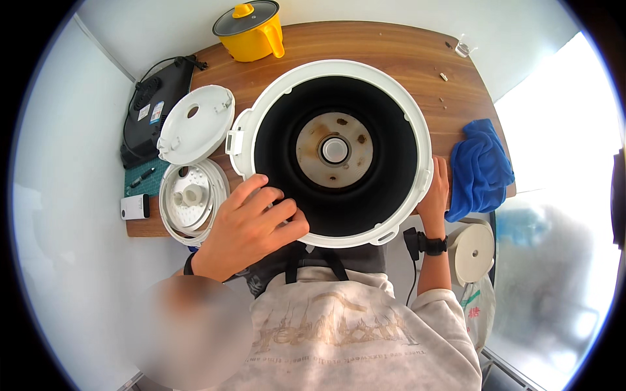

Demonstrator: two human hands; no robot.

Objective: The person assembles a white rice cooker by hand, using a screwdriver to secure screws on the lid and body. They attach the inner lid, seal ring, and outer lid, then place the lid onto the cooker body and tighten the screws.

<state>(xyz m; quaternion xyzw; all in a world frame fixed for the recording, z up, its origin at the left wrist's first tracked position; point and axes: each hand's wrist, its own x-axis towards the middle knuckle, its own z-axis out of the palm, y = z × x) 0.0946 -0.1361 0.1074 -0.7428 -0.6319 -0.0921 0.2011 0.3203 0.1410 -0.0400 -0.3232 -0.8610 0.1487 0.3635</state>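
Observation:
A large white rice cooker body [339, 67] leans toward me at the table's near edge, its mouth facing up at me. Inside the black cavity, a round metal heating plate [306, 156] has brown stains and a silvery button at its centre. My left hand [251, 231] rests at the near left rim, fingers bent, apart and reaching over the opening. On the right side, my right hand [435, 195] grips the body's outer edge; part of its fingers is hidden. A white lid cover [212, 133] and a round white lid part with holes [218, 179] lie to the left.
A yellow pot [244, 49] stands at the back. At left are an overturned black appliance [166, 91] with a cord, a green mat [153, 186], a pen and a white box [134, 207]. A blue cloth [479, 169] hangs at right above a pale roll [469, 257]. Small scraps lie far right.

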